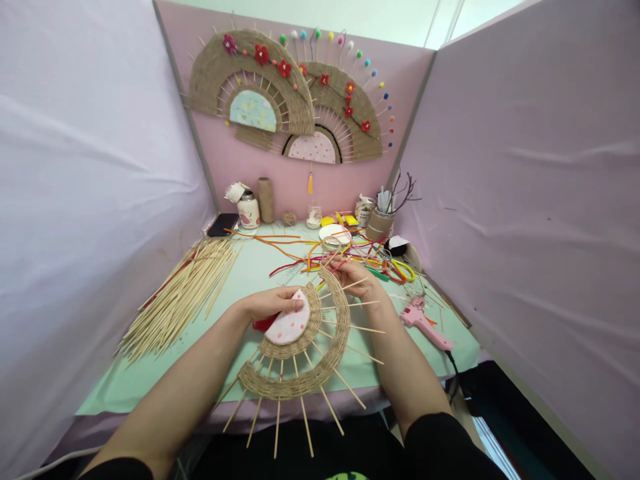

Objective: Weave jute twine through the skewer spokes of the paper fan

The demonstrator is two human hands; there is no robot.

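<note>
A half-round woven fan (343,327) of tan twine and thin wooden sticks is held tilted above the table's front edge. At its centre is a white half-disc (289,323) with pink dots. My left hand (270,303) grips this half-disc, thumb on top and the other fingers behind it. Something red (265,324) shows beneath that hand. My right hand (356,277) is closed at the upper end of the outer woven band, pinching the jute twine there; the fingertips are partly hidden. Bare stick ends fan out past the band toward my body and right forearm.
Loose sticks (175,300) lie at left. Coloured pipe cleaners (285,247), a white dish (335,233) and yellow-handled scissors (404,270) are beyond my hands. A pink glue gun (425,323) lies right, its cord over the edge. Finished fans (210,73) hang behind.
</note>
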